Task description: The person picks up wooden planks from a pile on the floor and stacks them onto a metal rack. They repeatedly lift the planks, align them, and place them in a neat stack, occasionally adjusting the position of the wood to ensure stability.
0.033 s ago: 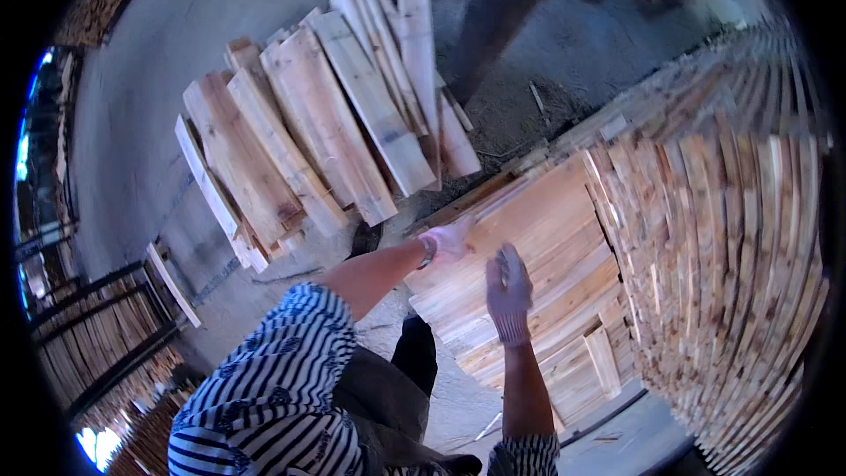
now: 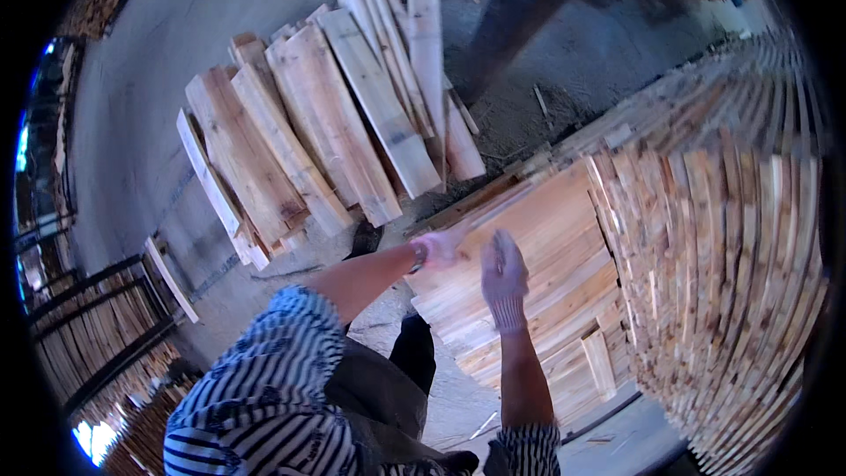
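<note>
My left hand (image 2: 441,249), in a pale glove with a watch at the wrist, is over the far left end of a flat layer of wooden boards (image 2: 542,256). Its fingers are smeared by motion, and whether they touch the top board I cannot tell. To its right, my right hand (image 2: 504,275) wears a similar glove with a ribbed cuff. The fingers of this hand are stretched out and close together above the boards, with nothing seen in them. A short loose piece of wood (image 2: 598,361) lies on the near right part of the layer.
A loose pile of planks (image 2: 326,123) lies on the concrete floor at far left. Tall, tight stacks of boards (image 2: 714,273) rise along the right side. A dark metal rack (image 2: 97,300) holding wood stands at left. My legs (image 2: 414,357) are beside the board layer.
Both my hands have shifted slightly to the left over the boards, the right one also a little away from me. The view has moved a little; the boards look unchanged.
</note>
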{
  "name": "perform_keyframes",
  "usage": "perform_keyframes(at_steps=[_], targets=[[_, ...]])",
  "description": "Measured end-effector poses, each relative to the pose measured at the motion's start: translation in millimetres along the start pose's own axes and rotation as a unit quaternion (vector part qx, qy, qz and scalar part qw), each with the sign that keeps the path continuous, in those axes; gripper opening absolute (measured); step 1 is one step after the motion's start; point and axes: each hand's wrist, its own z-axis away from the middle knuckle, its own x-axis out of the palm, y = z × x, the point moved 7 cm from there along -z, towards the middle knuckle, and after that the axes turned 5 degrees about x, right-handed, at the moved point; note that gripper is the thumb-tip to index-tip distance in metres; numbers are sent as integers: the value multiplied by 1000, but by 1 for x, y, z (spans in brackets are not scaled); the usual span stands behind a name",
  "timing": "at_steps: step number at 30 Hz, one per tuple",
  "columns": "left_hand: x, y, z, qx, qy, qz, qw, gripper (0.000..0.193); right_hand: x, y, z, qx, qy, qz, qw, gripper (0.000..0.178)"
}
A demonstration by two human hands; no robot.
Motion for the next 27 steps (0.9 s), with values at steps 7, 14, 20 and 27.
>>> perform_keyframes(at_steps=[7,14,20,27], targets=[[-133,-103,125,20,422,441,792,60,139,-50,-147,142,-109,150,972,82],[-189,-149,118,-151,502,422,740,94,241,-93,-88,42,-139,300,943,84],[-189,-146,106,-229,505,301,776,100,227,-65,-104,158,-116,44,980,75],[-194,-152,144,-150,456,478,736,84,239,-109,-45,27,-216,96,971,82]])
